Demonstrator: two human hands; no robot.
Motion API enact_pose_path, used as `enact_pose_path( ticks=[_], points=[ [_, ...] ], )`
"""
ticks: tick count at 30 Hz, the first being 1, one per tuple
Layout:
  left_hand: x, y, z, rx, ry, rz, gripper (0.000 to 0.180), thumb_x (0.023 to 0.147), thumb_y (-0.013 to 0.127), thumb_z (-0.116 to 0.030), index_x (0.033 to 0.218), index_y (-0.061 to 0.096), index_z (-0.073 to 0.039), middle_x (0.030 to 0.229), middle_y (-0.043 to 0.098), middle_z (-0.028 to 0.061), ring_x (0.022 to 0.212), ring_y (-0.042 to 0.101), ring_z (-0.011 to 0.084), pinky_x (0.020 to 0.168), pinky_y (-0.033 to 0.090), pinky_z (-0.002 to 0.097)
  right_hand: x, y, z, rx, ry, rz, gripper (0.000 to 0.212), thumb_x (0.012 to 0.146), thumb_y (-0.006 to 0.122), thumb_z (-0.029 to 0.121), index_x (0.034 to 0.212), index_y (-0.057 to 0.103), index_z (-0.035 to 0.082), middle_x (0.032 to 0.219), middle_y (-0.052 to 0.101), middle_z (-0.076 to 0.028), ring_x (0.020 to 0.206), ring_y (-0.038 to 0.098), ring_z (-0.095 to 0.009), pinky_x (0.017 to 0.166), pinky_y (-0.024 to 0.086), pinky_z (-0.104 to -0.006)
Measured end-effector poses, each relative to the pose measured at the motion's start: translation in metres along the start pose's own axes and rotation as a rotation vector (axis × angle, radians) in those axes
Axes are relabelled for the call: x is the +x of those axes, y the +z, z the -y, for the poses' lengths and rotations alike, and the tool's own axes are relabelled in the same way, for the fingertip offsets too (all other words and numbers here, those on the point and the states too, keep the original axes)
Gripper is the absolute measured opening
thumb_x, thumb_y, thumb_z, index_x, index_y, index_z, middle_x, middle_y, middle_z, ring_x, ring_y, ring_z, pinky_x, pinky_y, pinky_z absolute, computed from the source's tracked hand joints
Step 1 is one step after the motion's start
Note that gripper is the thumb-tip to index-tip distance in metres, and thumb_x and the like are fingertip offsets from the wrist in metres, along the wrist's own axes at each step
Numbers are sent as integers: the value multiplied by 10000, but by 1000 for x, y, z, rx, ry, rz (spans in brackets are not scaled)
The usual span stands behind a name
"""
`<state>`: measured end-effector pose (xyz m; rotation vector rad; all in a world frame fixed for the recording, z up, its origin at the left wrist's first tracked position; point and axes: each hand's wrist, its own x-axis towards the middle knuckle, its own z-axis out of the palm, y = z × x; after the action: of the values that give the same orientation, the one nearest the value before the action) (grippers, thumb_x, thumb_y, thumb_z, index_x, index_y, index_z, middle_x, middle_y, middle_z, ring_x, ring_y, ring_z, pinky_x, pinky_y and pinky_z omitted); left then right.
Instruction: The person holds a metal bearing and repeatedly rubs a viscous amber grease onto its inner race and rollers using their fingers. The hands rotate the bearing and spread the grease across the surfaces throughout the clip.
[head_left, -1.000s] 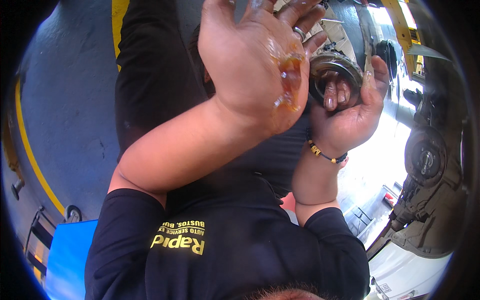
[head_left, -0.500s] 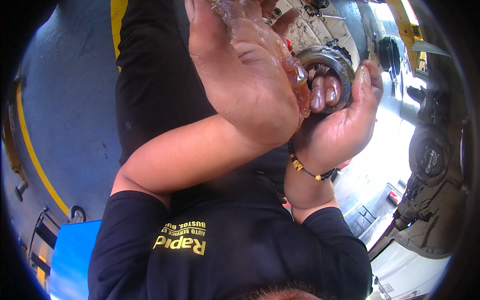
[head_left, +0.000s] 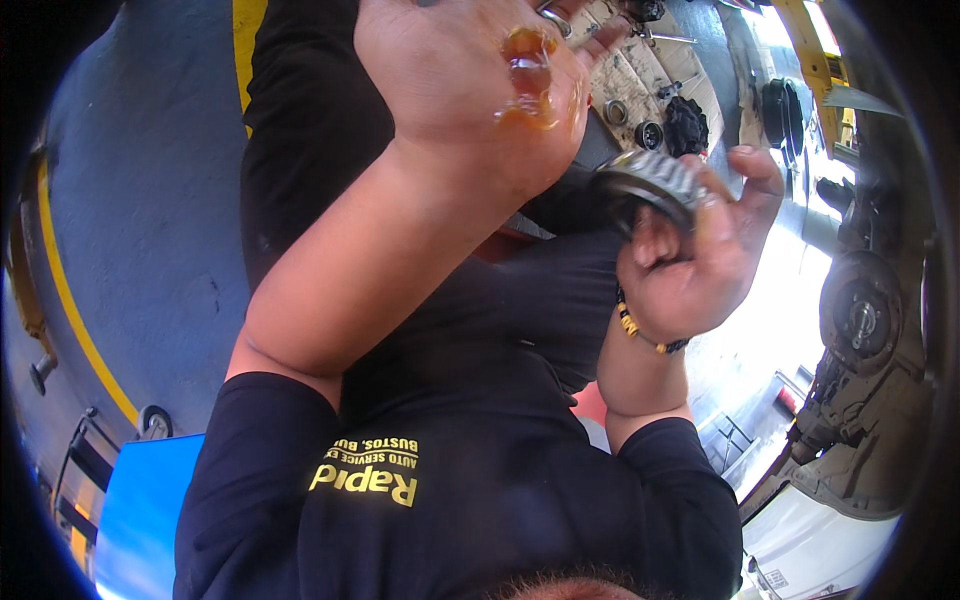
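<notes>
My left hand (head_left: 480, 90) is turned palm up at the top, with a blob of amber grease (head_left: 528, 75) on its palm. Its visible fingers are stretched out, a ring shows on one, and the rest are cut off by the upper edge. To its right, my right hand (head_left: 700, 260) grips a roller bearing (head_left: 645, 180), a metal ring with rollers around its side. Some fingers of this hand reach through the bore, and the hand and ring are slightly blurred. A gap separates the bearing from the greased palm.
Ahead on the floor lies stained cardboard (head_left: 660, 60) with small ring-shaped parts (head_left: 648, 134) and a crumpled black thing (head_left: 688, 125). A vehicle's wheel hub (head_left: 858, 315) stands at right. A blue box-like surface (head_left: 150, 520) is at lower left, beside a wheeled frame (head_left: 90, 470).
My hands have drawn apart: the bearing, held against the greased palm before, is now off it to the right and tilted. My left hand has moved up and left, showing more grease.
</notes>
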<state>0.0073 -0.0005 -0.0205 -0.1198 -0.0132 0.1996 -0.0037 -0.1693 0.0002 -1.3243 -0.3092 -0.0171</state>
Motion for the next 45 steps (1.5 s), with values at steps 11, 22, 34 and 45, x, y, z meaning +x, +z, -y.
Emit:
enact_pose_path(
  ticks=[11, 22, 34, 45],
  points=[
    [-8, -4, 9, -147, -307, -4, 653, 1064, 251, -581, 1333, 425, -12, 1339, 483, 233, 1286, 465, 350, 1149, 369, 517, 22, -1, -11, -1, -131, -99, 463, 878, 586, 150, 1317, 443, 102, 1025, 656, -135, 581, 643, -174, 454, 513, -244],
    [-15, 0, 0, -133, -366, -120, 682, 1061, 222, -590, 1337, 431, -3, 1349, 495, 202, 1302, 462, 323, 1175, 334, 509, 2, -18, -2, -406, -331, 333, 312, 903, 639, 230, 1154, 534, 77, 990, 662, -127, 734, 605, -208, 667, 497, -317],
    [-6, -2, 2, -109, -319, 10, 673, 1060, 214, -582, 1378, 428, -29, 1450, 452, 207, 1438, 362, 326, 1237, 247, 513, 24, -36, -4, -145, -311, 290, 519, 886, 629, 189, 1331, 384, 85, 1125, 597, -122, 906, 719, -245, 781, 626, -351],
    [-6, -15, 9, -127, -384, 103, 668, 1053, 217, -603, 1371, 453, -65, 1498, 432, 211, 1462, 342, 337, 1239, 222, 537, 12, -23, -4, -481, -591, 680, 329, 747, 759, 153, 1005, 557, 123, 797, 582, -43, 700, 593, -228, 724, 485, -403]
  ],
)
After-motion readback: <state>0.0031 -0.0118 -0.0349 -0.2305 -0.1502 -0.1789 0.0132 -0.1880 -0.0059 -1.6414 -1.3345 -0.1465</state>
